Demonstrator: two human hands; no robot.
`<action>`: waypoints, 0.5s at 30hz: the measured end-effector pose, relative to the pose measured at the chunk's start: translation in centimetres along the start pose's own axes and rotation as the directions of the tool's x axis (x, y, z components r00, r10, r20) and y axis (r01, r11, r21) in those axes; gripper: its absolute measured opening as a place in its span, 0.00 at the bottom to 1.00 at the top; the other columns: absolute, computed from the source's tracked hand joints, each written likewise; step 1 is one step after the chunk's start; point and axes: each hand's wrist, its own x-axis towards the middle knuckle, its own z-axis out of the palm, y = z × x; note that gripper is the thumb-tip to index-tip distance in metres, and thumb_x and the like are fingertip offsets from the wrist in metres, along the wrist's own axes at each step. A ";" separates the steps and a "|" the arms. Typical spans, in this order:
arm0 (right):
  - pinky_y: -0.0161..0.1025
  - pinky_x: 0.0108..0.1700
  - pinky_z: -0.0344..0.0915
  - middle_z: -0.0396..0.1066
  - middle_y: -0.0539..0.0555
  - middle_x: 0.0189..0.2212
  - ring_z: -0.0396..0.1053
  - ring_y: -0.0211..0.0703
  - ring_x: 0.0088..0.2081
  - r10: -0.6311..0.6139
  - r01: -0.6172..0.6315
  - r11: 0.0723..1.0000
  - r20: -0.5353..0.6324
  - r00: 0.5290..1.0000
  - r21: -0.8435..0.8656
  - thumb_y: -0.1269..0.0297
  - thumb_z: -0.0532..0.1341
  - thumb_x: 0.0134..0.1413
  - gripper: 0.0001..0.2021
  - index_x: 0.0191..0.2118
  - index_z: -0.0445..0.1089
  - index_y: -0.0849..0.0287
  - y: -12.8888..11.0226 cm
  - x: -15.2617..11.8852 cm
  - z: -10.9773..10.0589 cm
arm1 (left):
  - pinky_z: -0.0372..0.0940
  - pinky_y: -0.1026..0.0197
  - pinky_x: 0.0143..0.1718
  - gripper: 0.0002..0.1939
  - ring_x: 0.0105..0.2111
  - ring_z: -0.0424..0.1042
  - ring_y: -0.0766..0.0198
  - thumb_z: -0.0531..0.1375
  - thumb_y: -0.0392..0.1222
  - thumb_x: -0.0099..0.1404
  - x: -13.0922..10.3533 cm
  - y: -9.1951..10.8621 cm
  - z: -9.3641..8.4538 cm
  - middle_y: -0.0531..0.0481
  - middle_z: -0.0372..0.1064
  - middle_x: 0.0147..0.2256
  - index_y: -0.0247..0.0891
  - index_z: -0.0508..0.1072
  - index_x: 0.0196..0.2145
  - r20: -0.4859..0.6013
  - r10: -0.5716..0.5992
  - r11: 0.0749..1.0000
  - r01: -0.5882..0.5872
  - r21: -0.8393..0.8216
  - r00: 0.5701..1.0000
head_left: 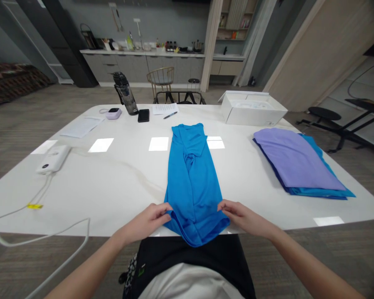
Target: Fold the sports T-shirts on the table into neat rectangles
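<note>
A blue garment (190, 178) lies lengthwise on the white table (124, 182), folded narrow, with a short sleeve laid across its upper part. Its bottom hem hangs slightly over the near table edge and bows open. My left hand (157, 216) pinches the hem's left corner between thumb and fingers. At the hem's right corner, my right hand (233, 211) has its fingers closed on the cloth.
Folded purple and blue cloths (299, 162) are stacked on the right. A white box (254, 110) stands at the back right. Bottle (126, 95), phone (143, 116), pen (170, 115) and papers (82, 126) lie farther back; a power bank (54, 159) with cables is left.
</note>
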 end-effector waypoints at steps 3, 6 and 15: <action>0.41 0.44 0.65 0.70 0.51 0.35 0.68 0.44 0.38 0.060 -0.058 0.997 -0.025 0.998 0.046 0.46 0.50 0.70 0.21 0.51 0.71 0.54 -0.5 -0.1 0.1 | 0.63 0.62 0.36 0.18 0.33 0.66 0.63 0.56 0.57 0.70 1.1 0.0 0.8 0.52 0.68 0.31 0.39 0.73 0.39 -0.107 -0.049 0.987 0.032 -0.156 0.993; 0.42 0.47 0.65 0.72 0.54 0.43 0.69 0.47 0.42 0.055 -0.055 0.998 0.032 0.998 -0.020 0.43 0.57 0.65 0.24 0.57 0.70 0.53 -1.2 -0.1 -0.2 | 0.61 0.63 0.31 0.19 0.28 0.64 0.65 0.60 0.59 0.67 2.7 -0.4 1.1 0.55 0.64 0.27 0.39 0.71 0.39 -0.221 -0.120 0.948 0.045 -0.314 0.968; 0.37 0.34 0.58 0.67 0.49 0.28 0.62 0.39 0.30 0.021 -0.064 0.950 -0.142 0.990 -0.307 0.58 0.63 0.60 0.09 0.34 0.74 0.57 -1.5 1.0 1.8 | 0.63 0.63 0.31 0.23 0.28 0.69 0.63 0.70 0.58 0.56 3.6 -0.2 1.7 0.55 0.68 0.27 0.39 0.72 0.40 -0.217 -0.271 0.836 0.118 -0.535 0.938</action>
